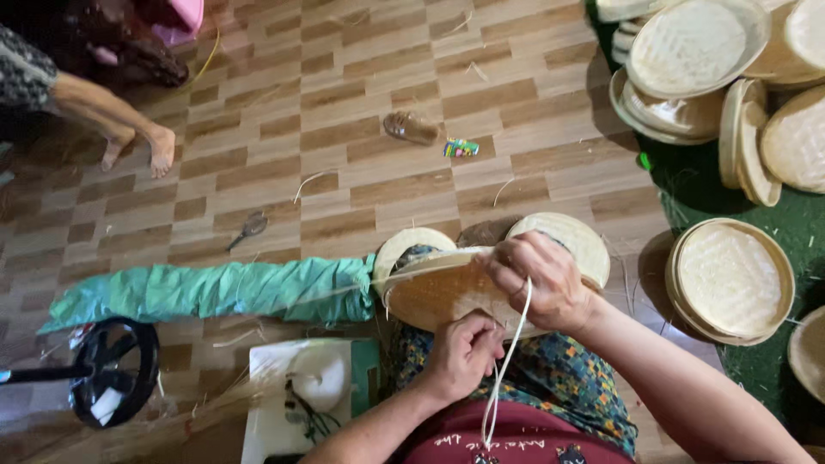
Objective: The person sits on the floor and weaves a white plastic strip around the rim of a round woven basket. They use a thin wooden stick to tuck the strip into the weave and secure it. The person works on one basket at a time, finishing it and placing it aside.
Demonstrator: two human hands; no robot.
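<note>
A round woven bamboo tray (434,292) rests tilted on my lap, its rim toward me. My right hand (541,279) grips the tray's upper rim and pinches a thin pale strip (507,365) that hangs down over my patterned skirt. My left hand (460,354) is closed just below the tray's lower edge, fingers curled at the strip near the rim. Two more woven trays (571,236) lie under and behind the one I work on.
Stacks of finished woven trays (696,51) lie at the upper right on a green mat; another stack (730,279) sits at my right. A green cloth bundle (215,292), a white container (301,395) and a black fan base (116,369) are left. Another person's feet (142,142) at top left.
</note>
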